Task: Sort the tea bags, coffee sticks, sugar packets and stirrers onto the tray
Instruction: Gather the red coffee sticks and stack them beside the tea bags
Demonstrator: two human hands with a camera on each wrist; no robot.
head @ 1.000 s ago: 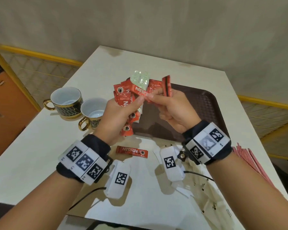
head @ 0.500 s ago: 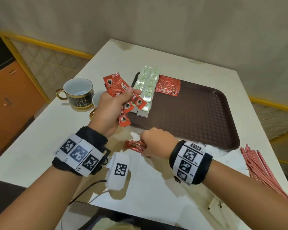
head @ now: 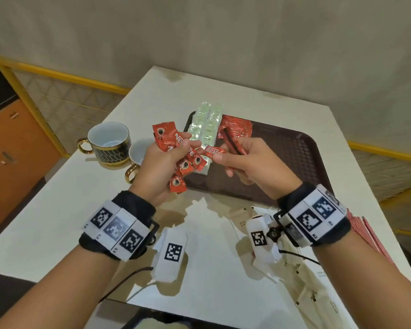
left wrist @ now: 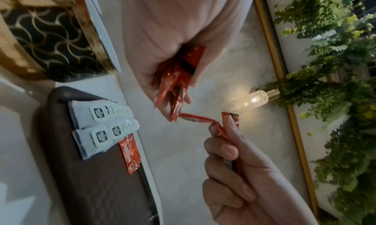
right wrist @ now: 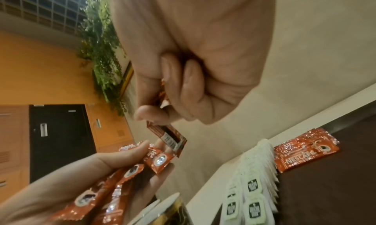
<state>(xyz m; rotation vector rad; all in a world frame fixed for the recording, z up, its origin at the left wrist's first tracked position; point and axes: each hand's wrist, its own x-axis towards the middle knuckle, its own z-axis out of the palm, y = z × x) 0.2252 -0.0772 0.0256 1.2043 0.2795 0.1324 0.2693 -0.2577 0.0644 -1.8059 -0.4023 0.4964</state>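
Coffee sticks front and centre: the left hand (head: 163, 167) grips a fanned bundle of red coffee sticks (head: 176, 153), fingers curled round them, held up above the near left corner of the tray (head: 318, 176). The right hand (head: 254, 167) is back up beside it, and that's the change: half a second ago it was down on the desk (head: 57, 198) closing over a lone stick, and now that loose stick (head: 212, 151) sits pinched between thumb and forefinger, its end reaching across to touch the bundle. The same hand also holds more red sticks (head: 233, 144) tucked upright in its curled fingers; the left wrist view confirms the pinch and the bridge between the two hands. So the stray is off the desk, and the spot where it lay shows only torn paper. On the tray behind, two rows of pale tea bags (head: 205, 125) lie along the far left side, with a small stack of coffee sticks (head: 237, 125) just beside them. To me this looks like gathering before placing: the bundle likely goes next to that red stack. Red stirrers (head: 365, 233) wait at the desk's right edge, two cups (head: 109, 143) to the left.
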